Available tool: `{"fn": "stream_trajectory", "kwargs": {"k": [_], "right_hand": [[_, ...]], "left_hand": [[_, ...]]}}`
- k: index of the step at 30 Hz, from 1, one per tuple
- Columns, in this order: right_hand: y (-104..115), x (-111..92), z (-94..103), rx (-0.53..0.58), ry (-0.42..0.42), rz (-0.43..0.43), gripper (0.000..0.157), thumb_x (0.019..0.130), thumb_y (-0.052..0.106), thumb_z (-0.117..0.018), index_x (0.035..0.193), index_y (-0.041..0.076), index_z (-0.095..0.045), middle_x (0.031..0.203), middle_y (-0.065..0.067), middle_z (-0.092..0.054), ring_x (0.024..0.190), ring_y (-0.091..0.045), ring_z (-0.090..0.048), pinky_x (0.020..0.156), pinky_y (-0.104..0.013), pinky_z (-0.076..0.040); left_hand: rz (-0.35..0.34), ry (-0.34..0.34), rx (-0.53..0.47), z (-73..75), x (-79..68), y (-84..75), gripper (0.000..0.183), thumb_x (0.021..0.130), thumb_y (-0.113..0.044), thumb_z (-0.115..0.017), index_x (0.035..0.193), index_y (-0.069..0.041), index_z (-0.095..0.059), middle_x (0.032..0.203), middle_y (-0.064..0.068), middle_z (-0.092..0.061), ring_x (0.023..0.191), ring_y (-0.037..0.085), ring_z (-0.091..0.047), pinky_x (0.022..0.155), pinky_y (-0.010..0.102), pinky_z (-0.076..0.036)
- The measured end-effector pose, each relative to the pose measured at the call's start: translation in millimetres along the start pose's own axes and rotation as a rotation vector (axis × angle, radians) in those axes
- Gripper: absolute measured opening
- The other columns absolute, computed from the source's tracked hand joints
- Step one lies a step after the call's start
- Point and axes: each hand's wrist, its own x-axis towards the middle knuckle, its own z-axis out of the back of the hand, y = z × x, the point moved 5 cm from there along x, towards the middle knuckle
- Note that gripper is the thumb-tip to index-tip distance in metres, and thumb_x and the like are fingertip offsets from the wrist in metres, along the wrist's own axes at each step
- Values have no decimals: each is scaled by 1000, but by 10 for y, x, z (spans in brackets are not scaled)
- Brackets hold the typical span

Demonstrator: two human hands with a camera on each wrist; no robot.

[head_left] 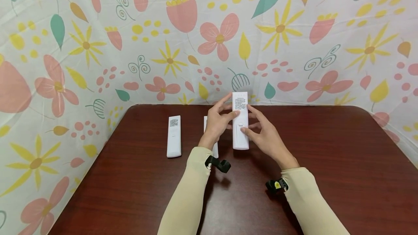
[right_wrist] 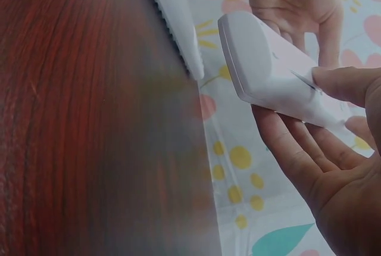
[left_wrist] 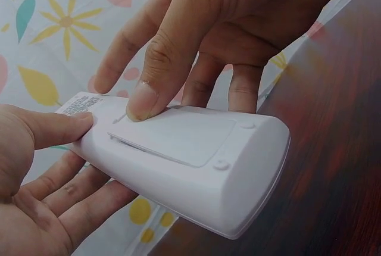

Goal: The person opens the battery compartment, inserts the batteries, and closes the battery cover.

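A white remote control (head_left: pixel 240 119) is held above the table, its back with a printed label and battery cover (left_wrist: pixel 178 134) turned up. My left hand (head_left: pixel 218 120) grips it by the label end, thumb on the back and fingers around the side and underneath. My right hand (head_left: pixel 267 137) holds it from the other side, its thumb pressing on the battery cover near the tab and its fingers below. A thin dark gap shows along one long edge of the cover. The remote's front is hidden.
A second white remote (head_left: pixel 174 137) lies back up on the dark red wooden table (head_left: pixel 130 191) at the left. Another white remote (head_left: pixel 215 150) lies partly hidden behind my left forearm. A flower-patterned cloth (head_left: pixel 202 64) hangs behind the table's far edge.
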Motion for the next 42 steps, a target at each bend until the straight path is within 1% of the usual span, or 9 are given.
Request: {"fn": "stream_trajectory", "kwargs": {"k": [5,7,11,14,19,26,31,35,42], "right_hand": [[-4,-9,15,-16,-1,0,87,99,-3,-72,171,16,-26,146,-25,-53,102,-38,-69,71,-31,-64],[-4,-12,19,-19,1,-3,90,99,-3,-73,172,17,-24,146,-25,-53,101,-37,-69,71,-30,-64],[-9,-16,21,-20,6,-10,92,99,-2,-74,172,18,-21,146,-26,-52,102,-37,-70,70,-31,-64],[-17,-14,20,-17,8,-10,92,99,-2,-74,172,18,-21,146,-26,-52,102,-37,-70,70,-32,-64],[-31,-4,16,-20,13,-3,93,99,-3,-73,172,19,-21,147,-26,-51,102,-38,-70,70,-36,-65],[-53,1,19,-21,21,-23,95,99,-3,-72,173,23,-18,149,-25,-50,104,-38,-69,70,-41,-66],[-49,5,16,-19,29,-31,95,100,-3,-72,173,22,-18,149,-26,-49,104,-39,-69,71,-43,-66],[-45,5,21,-19,34,-32,94,100,-2,-72,173,21,-17,148,-27,-49,104,-39,-69,71,-44,-66],[-65,1,34,-1,53,-44,95,100,-3,-72,173,19,-17,142,-27,-52,101,-39,-69,69,-42,-66]], "left_hand": [[5,7,18,-9,0,1,65,98,-7,-79,151,-42,-61,119,0,-71,87,26,-77,71,52,-66],[4,11,23,-12,-3,0,65,98,-7,-78,152,-39,-60,119,1,-71,87,26,-77,71,52,-66],[10,12,29,-15,-11,4,65,98,-8,-79,151,-42,-61,118,-1,-71,86,25,-77,68,47,-66],[8,18,28,-19,-12,8,65,98,-8,-79,150,-43,-61,118,-1,-72,86,26,-77,66,45,-66],[1,23,24,-20,-13,6,65,98,-8,-79,153,-38,-60,119,1,-71,86,26,-77,66,45,-66],[-2,18,30,-32,-8,16,64,97,-8,-80,147,-44,-63,118,1,-71,86,26,-77,67,47,-66],[-11,24,30,-29,-4,18,64,97,-7,-79,149,-42,-62,118,2,-71,85,26,-77,66,46,-66],[-9,28,29,-32,0,16,65,97,-7,-79,151,-39,-61,118,2,-71,85,26,-77,65,43,-66],[-4,29,9,-58,1,45,65,97,-4,-79,149,-38,-63,116,3,-72,84,26,-77,62,43,-66]]}}
